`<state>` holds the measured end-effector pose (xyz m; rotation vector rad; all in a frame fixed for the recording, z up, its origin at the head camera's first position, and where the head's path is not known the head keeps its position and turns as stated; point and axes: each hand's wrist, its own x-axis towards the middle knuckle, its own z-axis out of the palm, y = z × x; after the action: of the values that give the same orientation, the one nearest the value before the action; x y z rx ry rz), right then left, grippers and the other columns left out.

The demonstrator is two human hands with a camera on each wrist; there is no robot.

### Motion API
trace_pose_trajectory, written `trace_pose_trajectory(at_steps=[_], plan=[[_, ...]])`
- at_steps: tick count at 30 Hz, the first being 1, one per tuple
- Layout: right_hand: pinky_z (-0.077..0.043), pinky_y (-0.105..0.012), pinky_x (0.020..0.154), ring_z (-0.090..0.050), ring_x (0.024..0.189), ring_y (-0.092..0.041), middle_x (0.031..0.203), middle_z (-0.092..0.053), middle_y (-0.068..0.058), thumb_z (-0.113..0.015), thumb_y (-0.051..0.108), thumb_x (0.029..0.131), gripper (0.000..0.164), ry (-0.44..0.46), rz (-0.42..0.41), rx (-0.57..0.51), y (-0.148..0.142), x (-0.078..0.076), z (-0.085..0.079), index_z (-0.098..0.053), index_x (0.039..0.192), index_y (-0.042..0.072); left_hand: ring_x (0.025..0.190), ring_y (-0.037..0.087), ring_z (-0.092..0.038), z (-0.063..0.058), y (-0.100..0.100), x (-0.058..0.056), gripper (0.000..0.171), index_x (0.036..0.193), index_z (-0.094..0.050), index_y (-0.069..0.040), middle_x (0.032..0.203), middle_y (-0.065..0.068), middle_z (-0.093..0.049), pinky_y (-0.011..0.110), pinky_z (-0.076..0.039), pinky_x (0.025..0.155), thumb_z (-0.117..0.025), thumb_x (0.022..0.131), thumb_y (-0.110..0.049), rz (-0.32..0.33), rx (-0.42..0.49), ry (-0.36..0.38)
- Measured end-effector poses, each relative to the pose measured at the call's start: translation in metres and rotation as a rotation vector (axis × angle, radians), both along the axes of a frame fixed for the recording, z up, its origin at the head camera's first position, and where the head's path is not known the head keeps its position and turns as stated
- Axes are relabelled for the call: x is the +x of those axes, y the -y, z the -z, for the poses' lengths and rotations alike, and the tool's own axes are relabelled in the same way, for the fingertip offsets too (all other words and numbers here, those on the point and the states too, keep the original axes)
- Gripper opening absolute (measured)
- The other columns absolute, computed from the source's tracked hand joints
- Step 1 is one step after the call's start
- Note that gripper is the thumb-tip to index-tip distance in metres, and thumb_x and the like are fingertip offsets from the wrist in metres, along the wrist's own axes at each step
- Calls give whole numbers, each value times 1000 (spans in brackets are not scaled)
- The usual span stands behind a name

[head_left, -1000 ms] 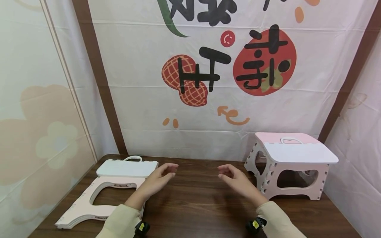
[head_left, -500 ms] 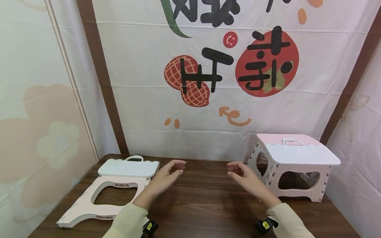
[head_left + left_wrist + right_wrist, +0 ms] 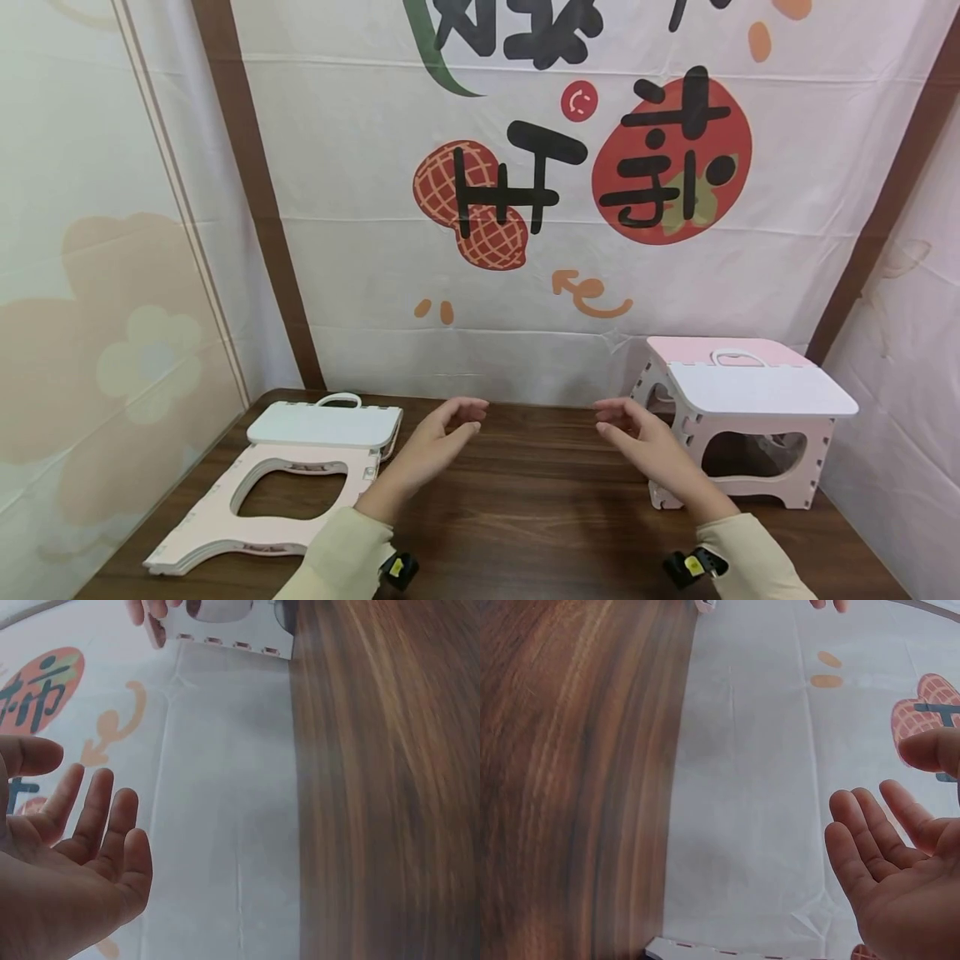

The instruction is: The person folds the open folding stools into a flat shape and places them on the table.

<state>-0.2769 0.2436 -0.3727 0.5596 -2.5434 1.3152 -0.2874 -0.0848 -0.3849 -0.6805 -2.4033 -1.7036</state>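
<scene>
OK, upright pink/wht stool (image 3: 752, 402), unfolded, nr R hand (image 3: 649, 437).

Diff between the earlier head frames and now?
Left hand and right hand both moved right: the left away from the folded stool, the right further across the standing stool in the head view. Nothing grabbed or let go. Both stools stayed put.

Desk (image 3: 525, 500): wood-grained, smooth, faint sheen
Folded stool (image 3: 322, 427), desk's left: smooth, matt plastic
Standing stool (image 3: 761, 390), desk's right: smooth plastic
Backdrop (image 3: 517, 304), behind desk: creased, cloth-like
Sleeves (image 3: 341, 542): matt cloth
</scene>
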Motion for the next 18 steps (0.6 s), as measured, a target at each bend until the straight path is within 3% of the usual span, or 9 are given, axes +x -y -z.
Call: trace_pose_trajectory(at_steps=[7, 18], plan=[[-51, -30, 85, -61, 104, -19, 119, -64, -6, -62, 28, 102, 37, -28, 11, 39, -9, 1, -7, -59, 132, 8, 112, 20, -58, -6, -12, 2, 28, 130, -61, -15, 120, 2, -63, 39, -48, 90, -57, 102, -13, 26, 4, -9], [-49, -24, 87, -58, 109, -19, 126, -61, -9, -58, 27, 104, 40, -55, 0, 11, -27, 10, -22, -53, 138, 7, 112, 21, -59, -15, -33, 9, 28, 130, -61, -12, 121, 4, -64, 37, -49, 90, -57, 102, -13, 66, 20, -34]])
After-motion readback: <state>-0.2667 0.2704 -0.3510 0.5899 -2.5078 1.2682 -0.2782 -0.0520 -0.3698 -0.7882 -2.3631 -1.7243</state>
